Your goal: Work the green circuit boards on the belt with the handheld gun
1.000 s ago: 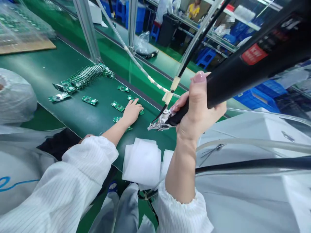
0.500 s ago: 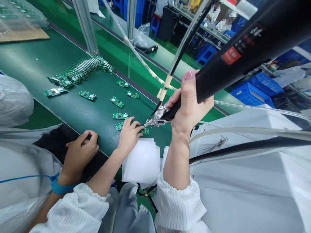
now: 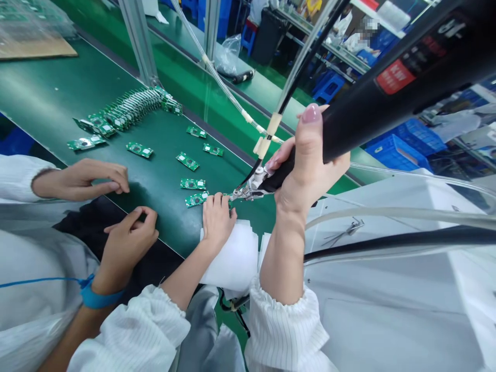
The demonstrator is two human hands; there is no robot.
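My right hand (image 3: 304, 173) is wrapped round a thick black pneumatic nipper (image 3: 360, 111) with a red label. The tool's metal jaws (image 3: 248, 189) point down-left at my left hand. With bent fingers, my left hand (image 3: 218, 219) grips a small green circuit board (image 3: 229, 202) at the jaws' tip; most of that board is hidden under the fingers. Just left of it lie two more boards, a nearer board (image 3: 197, 199) and a farther board (image 3: 192, 184). Other loose boards (image 3: 187, 160) are scattered beyond on the green table (image 3: 163, 181).
A long curved row of standing boards (image 3: 134, 108) is farther back. At left are a co-worker's two hands, one hand (image 3: 83, 179) over the table edge, the other hand (image 3: 132, 237) nearer. White sheets (image 3: 232, 258) lie below my left hand. Clear hoses (image 3: 225, 88) and a metal post (image 3: 138, 41) rise behind.
My left hand has shifted right and its fingers have drawn in over the board. The nipper has moved slightly right. A co-worker's second hand has come in from the left.
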